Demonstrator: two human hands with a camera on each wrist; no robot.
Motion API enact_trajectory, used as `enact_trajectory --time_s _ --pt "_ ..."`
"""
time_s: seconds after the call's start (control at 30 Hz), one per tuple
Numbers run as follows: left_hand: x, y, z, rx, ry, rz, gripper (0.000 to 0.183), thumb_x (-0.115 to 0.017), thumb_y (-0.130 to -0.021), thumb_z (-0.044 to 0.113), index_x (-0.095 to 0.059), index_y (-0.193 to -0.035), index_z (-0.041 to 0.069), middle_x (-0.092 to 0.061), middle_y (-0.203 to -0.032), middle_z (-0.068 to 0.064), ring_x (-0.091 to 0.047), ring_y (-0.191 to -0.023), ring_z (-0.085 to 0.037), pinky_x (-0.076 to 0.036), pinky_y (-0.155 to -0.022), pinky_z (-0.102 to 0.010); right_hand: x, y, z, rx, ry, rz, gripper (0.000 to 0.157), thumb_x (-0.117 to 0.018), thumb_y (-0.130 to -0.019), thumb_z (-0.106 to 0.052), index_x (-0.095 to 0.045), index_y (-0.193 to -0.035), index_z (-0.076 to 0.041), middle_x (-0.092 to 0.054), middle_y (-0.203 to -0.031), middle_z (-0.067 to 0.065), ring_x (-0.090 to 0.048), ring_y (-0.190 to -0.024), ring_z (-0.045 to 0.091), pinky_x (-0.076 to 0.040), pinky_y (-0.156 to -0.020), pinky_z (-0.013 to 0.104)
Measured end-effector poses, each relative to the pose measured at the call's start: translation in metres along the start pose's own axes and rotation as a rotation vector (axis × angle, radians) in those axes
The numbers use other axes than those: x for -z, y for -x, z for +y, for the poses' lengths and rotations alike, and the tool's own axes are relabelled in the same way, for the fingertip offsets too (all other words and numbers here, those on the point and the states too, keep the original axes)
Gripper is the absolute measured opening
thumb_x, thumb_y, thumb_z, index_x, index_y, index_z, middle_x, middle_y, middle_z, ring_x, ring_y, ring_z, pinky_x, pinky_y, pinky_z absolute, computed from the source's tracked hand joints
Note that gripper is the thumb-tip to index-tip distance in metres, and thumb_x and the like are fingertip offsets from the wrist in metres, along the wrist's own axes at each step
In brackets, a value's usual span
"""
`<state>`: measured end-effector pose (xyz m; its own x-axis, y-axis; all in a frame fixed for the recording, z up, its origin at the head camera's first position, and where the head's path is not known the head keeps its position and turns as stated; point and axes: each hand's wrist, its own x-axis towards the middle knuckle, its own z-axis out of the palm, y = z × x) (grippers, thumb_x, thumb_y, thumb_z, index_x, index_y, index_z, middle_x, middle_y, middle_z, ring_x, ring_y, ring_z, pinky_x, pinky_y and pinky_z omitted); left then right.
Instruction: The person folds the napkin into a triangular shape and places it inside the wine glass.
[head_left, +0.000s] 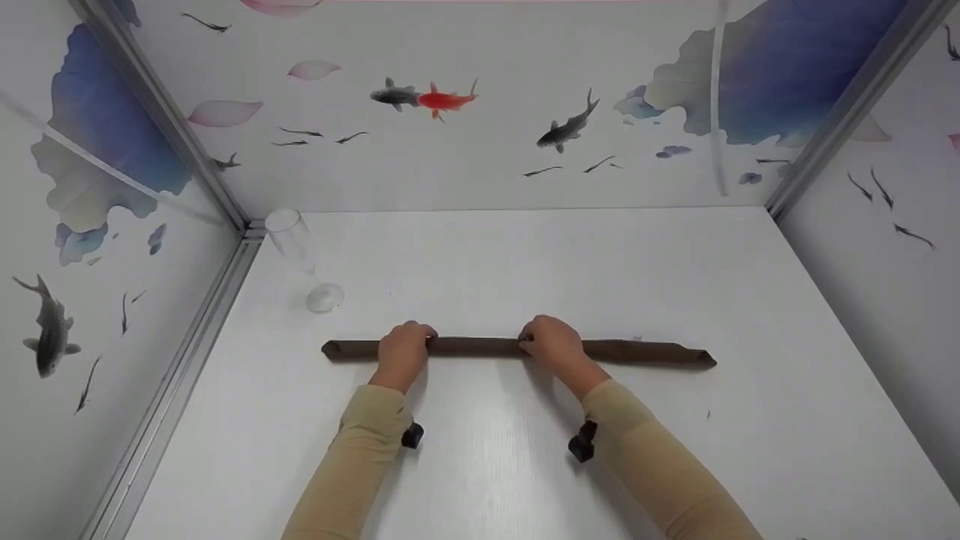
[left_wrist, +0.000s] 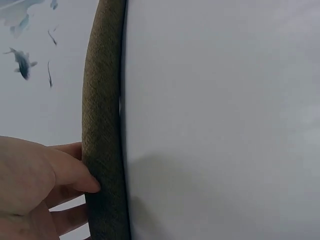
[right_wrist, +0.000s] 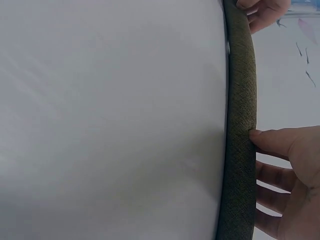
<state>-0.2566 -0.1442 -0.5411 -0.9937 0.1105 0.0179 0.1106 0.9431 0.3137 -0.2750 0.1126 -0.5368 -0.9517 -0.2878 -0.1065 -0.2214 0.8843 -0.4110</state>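
Note:
A long brown rolled cloth (head_left: 472, 346) with a woven texture lies crosswise on the white table (head_left: 487, 450). My left hand (head_left: 405, 349) grips it left of its middle, and my right hand (head_left: 555, 349) holds it right of the middle. In the left wrist view, the left thumb presses one side of the roll (left_wrist: 104, 100) while the other fingers go behind it. The right wrist view has the right thumb (right_wrist: 262, 137) on the edge of the roll, fingers spread along its far side. Both ends of the cloth show angled folds.
A clear stemmed glass (head_left: 292, 244) stands at the back left of the table, beyond the cloth's left end. White panels (head_left: 480, 165) printed with fish and petals enclose the back and both sides, with a metal rail (head_left: 180, 375) along the left edge.

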Motion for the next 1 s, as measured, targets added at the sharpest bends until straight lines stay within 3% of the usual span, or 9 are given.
enact_trajectory --time_s 0.53,1.0 --pt "-0.017 -0.007 0.056 -0.07 0.024 -0.072 0.025 -0.068 -0.093 0.028 -0.073 -0.11 0.01 -0.067 -0.1 -0.007 -0.062 -0.096 -0.028 -0.049 -0.081 -0.045 -0.002 0.001 0.002 -0.02 -0.024 0.003 0.013 -0.07 -0.091 -0.014 -0.076 -0.1 -0.008 -0.067 -0.098 0.005 -0.063 -0.096 0.025 -0.052 -0.084 0.039" --pt "-0.031 -0.02 0.097 -0.162 -0.056 -0.06 0.018 -0.067 -0.093 0.028 -0.077 -0.101 0.014 -0.068 -0.093 -0.004 -0.065 -0.088 -0.024 -0.053 -0.072 -0.041 -0.001 -0.002 0.0 -0.04 -0.03 0.001 0.01 -0.071 -0.09 -0.012 -0.077 -0.097 -0.009 -0.069 -0.095 0.003 -0.064 -0.093 0.023 -0.051 -0.083 0.038"
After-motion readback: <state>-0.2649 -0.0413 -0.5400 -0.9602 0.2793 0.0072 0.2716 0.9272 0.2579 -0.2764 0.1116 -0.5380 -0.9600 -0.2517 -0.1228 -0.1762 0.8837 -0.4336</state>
